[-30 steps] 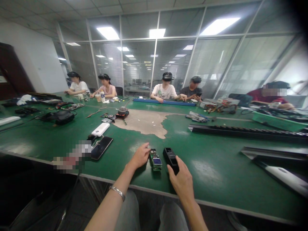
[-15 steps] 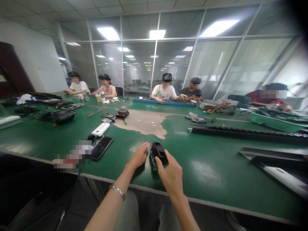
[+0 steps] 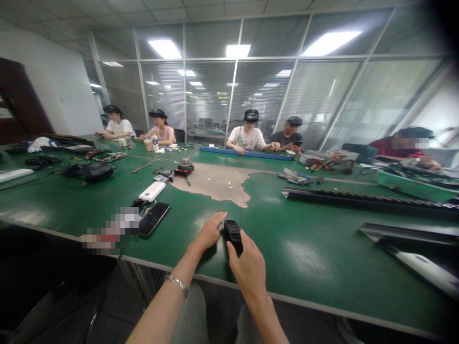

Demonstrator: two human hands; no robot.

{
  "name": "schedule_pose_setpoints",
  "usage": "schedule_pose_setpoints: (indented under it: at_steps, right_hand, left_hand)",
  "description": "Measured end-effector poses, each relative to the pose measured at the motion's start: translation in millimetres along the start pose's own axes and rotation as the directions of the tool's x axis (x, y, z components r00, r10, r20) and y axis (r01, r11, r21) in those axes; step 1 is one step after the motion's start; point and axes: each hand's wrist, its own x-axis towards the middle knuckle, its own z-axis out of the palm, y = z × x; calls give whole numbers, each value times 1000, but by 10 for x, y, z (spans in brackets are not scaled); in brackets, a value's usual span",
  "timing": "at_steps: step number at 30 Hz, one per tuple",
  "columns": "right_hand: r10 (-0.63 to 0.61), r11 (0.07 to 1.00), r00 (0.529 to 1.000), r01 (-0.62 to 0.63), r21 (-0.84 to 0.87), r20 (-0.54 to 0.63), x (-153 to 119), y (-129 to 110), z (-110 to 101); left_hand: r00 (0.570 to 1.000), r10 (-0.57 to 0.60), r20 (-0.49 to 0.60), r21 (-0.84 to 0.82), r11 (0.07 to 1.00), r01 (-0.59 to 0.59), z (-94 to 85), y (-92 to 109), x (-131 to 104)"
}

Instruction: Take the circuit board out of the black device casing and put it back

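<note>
So both bare arms reach in from the near side, palms turned toward each other. The left hand sits a bit farther out, fingers stretched fairly straight and close together, pointing far and right. Its thumb is hidden, so I can't tell whether it's got hold of anything. The right hand has its fingers bent and only partly open, the thumb on the left and the rest on the right, with a black case held between them.

That case is right in the middle, over the near part of the desk, just to the right of the left fingertips; can't tell if those touch it. It's longish and boxy, looks like dark plastic, with cutouts up top. The desk has a smooth, slightly shiny green top with a ragged tan patch beyond the hands. Shiny metal-looking bracelet on the left wrist, dark glossy phone well off left.
</note>
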Motion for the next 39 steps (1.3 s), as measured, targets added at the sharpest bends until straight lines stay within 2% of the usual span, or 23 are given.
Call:
schedule_pose_setpoints:
  at_steps: [10,16,22,29,34,39]
  right_hand:
    - [-4,998,997,8,60,-72,-161,57,135]
    - [25,996,999,-23,82,-25,-169,87,179]
    - [19,993,999,-14,113,-45,-173,65,160]
    - [34,994,999,-31,101,-29,-124,77,147]
    - [72,989,997,-68,128,-29,25,31,31]
    - [131,970,985,-105,218,-112,229,104,-208]
  left_hand:
    - [999,15,32,-6,1000,-15,-57,125,1]
    - [999,-19,40,36,999,18,-63,143,17]
    - [999,-11,37,28,1000,10,-48,104,6]
    - [997,-81,19,29,996,81,-36,84,0]
    - [998,-67,9,18,998,67,-38,84,-5]
    - [996,-88,0,23,996,88,-37,102,-16]
